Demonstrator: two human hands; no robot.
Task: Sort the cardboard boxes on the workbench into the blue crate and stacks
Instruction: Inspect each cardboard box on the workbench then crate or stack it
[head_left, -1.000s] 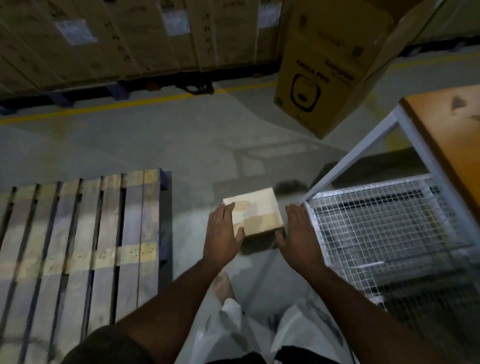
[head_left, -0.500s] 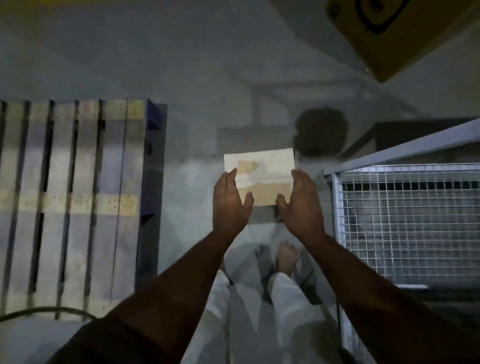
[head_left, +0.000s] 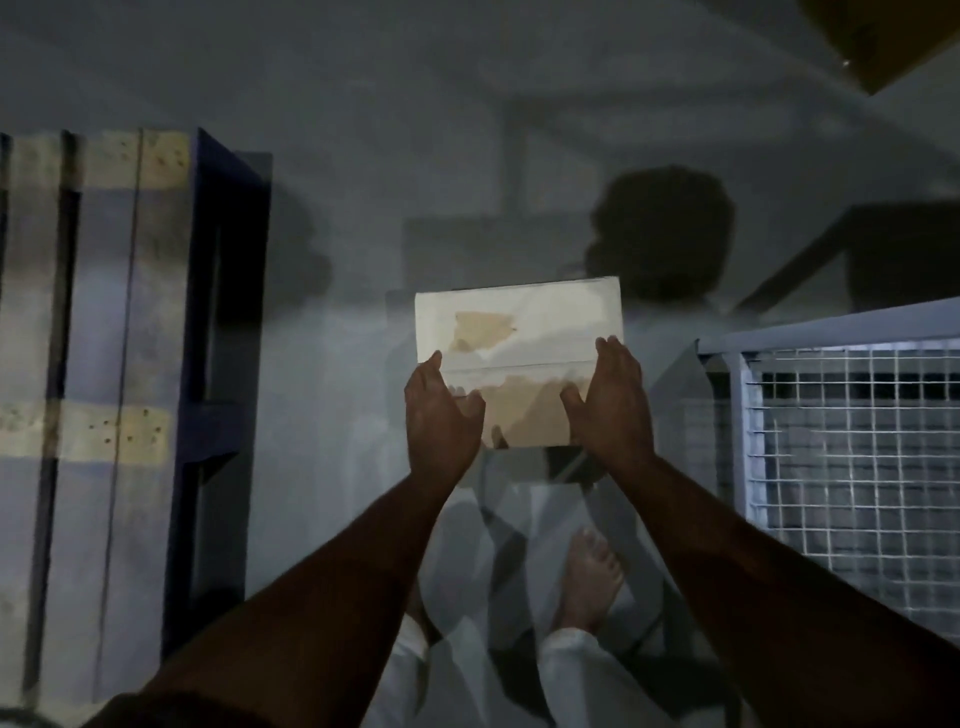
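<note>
Grey concrete floor (head_left: 363, 104) fills most of the dim view. Wooden pallet (head_left: 93, 364) with a blue edge lies on the left, and a white wire-mesh cage (head_left: 852, 447) stands on the right. Between them, above the person's bare foot (head_left: 592, 577), a small pale cardboard box (head_left: 519, 332) is held up; torn brown patches mark its face, with no readable writing. Left hand (head_left: 441, 415) and right hand (head_left: 610, 410) clasp its two sides, thumbs on the near face.
</note>
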